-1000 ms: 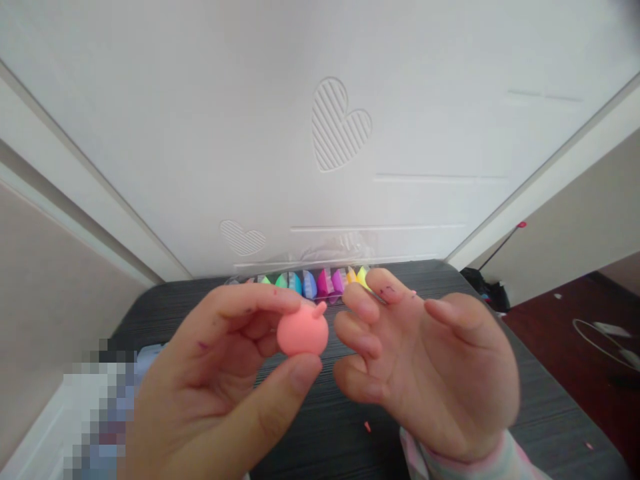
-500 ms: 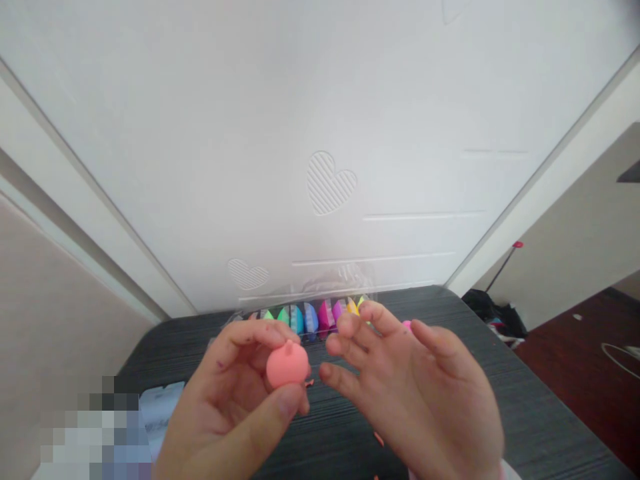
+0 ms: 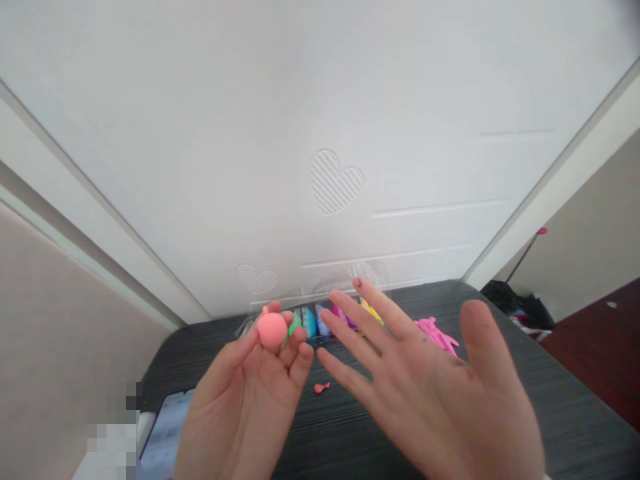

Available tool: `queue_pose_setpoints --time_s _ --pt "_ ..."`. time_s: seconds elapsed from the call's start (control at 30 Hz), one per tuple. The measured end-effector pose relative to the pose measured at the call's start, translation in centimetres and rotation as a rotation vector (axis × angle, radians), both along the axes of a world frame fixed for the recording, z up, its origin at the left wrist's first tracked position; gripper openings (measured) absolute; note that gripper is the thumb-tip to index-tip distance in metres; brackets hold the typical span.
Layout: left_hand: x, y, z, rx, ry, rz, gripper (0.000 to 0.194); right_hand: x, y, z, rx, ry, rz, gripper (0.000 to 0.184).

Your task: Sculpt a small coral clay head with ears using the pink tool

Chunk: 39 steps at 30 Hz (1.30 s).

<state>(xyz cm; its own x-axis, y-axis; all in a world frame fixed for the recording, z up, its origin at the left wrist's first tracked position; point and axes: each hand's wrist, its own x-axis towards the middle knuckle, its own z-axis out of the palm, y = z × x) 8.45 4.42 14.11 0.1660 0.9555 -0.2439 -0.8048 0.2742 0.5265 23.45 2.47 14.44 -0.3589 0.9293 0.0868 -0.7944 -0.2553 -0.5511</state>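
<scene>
A coral-pink clay ball with a small nub on top is pinched between the thumb and fingers of my left hand, palm turned up. Beside it, my right hand is held palm up with its fingers spread and nothing in it. A small coral clay scrap lies on the dark table between the hands. Behind the fingers stands a row of coloured clay packs in clear plastic, partly hidden by both hands.
Pink plastic pieces, perhaps clay tools, lie behind my right hand. A phone rests at the table's left. A white panel with embossed hearts rises at the back. Black bags sit on the floor to the right.
My left hand has turned and shifted the clay ball up and left. My right fingers have spread wider, and the hand has moved slightly right, uncovering the pink pieces.
</scene>
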Motion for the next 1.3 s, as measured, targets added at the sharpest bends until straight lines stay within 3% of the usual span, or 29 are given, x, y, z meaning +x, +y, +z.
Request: queue_pose_setpoints --time_s 0.13,0.27,0.4,0.47,0.57,0.7,0.8,0.93,1.13,1.3 --pt "0.9 -0.5 -0.3 0.176 0.287 0.122 0.027 -0.6 0.3 -1.0 0.05 -0.222 -0.09 0.033" --pt "2.1 -1.6 -0.8 0.451 0.733 0.365 0.042 -1.2 0.2 -1.4 0.063 -0.274 -0.018 0.029" --pt "2.4 -2.0 -1.5 0.577 0.913 0.4 0.044 -1.4 0.3 -1.5 0.08 -0.299 0.011 0.023" --pt "2.0 -1.7 -1.8 0.59 0.861 0.317 0.045 -1.4 0.6 -1.6 0.069 -0.3 -0.007 0.023" --pt "1.1 -0.8 -2.2 0.607 0.58 0.084 0.04 -1.2 1.1 -1.8 0.029 -0.293 -0.06 0.021" --pt "0.5 0.3 -1.8 0.395 0.152 -0.087 0.061 -1.0 1.5 -2.0 -0.013 -0.322 -0.087 0.016" --pt "0.6 0.6 -1.4 0.266 0.019 -0.164 0.065 -1.0 1.6 -2.2 -0.032 -0.34 -0.09 0.014" --pt "0.8 0.8 -1.2 0.203 -0.017 -0.186 0.062 -1.1 1.7 -2.5 -0.016 -0.381 -0.106 0.014" --pt "0.6 0.6 -0.6 0.076 -0.047 -0.089 0.049 -1.3 1.1 -1.9 -0.008 -0.325 -0.126 0.017" --pt "0.4 0.0 -0.1 0.095 -0.039 -0.026 0.047 -1.2 0.5 -1.4 -0.037 -0.258 -0.199 0.019"
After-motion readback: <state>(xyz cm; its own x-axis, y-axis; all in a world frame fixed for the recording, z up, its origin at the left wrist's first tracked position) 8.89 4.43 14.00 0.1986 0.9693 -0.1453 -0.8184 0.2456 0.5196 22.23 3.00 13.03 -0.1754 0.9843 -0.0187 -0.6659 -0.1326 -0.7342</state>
